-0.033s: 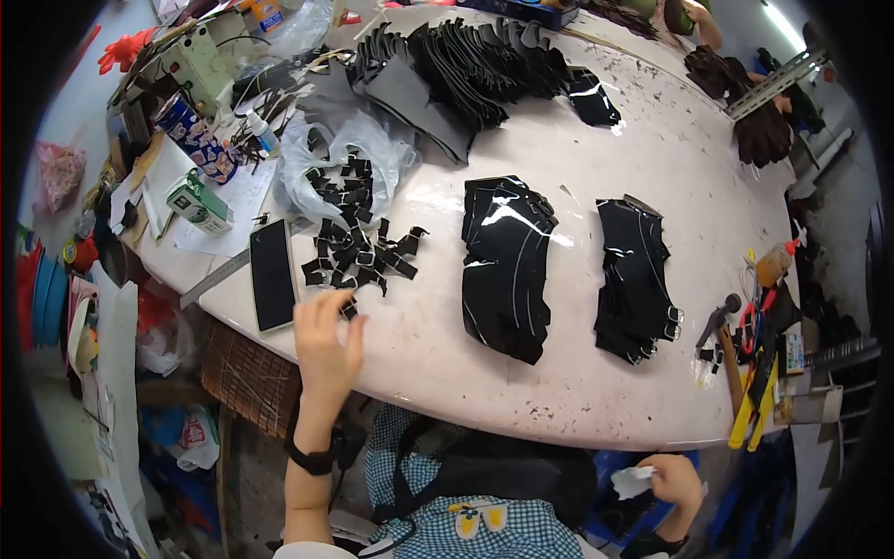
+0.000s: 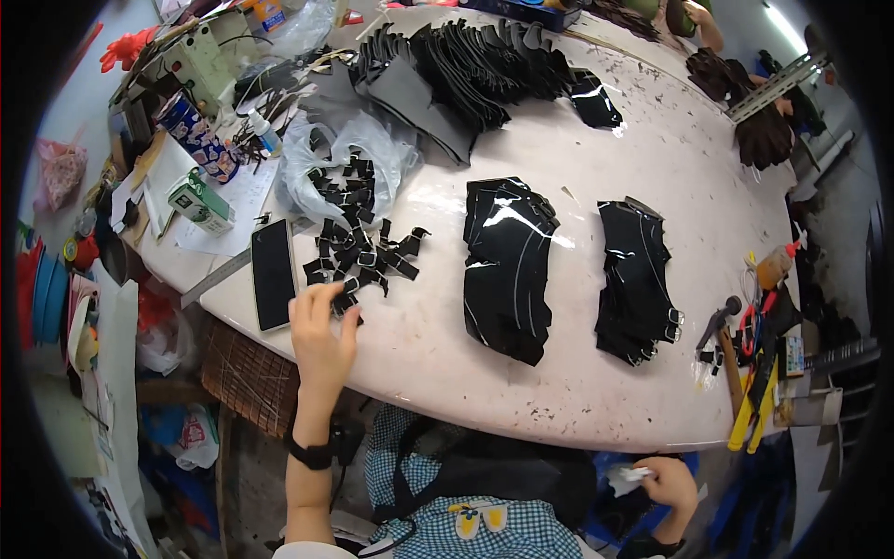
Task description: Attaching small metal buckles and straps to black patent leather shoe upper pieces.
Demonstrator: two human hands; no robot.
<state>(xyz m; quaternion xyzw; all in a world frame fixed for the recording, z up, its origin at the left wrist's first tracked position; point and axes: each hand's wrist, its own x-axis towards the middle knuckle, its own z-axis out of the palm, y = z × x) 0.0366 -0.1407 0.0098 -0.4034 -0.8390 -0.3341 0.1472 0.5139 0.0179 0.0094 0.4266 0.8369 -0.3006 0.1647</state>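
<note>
My left hand (image 2: pixel 321 335) is over the table's near left edge, thumb and fingers apart at the small black buckle straps (image 2: pixel 352 253). One strap lies in the gap between thumb and fingers; no firm grip shows. Below the table edge, at the lower right, my right hand (image 2: pixel 672 483) pinches a crumpled white piece (image 2: pixel 626 477), paper or thin cloth. Two stacks of black shiny cut pieces, a larger stack (image 2: pixel 507 270) and a smaller stack with buckles (image 2: pixel 633 279), lie in the middle and right of the table.
A black phone (image 2: pixel 272 275) and metal ruler (image 2: pixel 216 278) lie by my left hand. Behind are a plastic bag (image 2: pixel 391 154) of straps and a long row of dark pieces (image 2: pixel 466 70). A hammer (image 2: pixel 719 321) and yellow-handled tool (image 2: pixel 752 415) sit at right. Another person's hand (image 2: pixel 706 23) shows far right.
My left hand has shifted slightly left and down at the buckle straps. My right hand has moved slightly left, and the white piece has changed shape.
</note>
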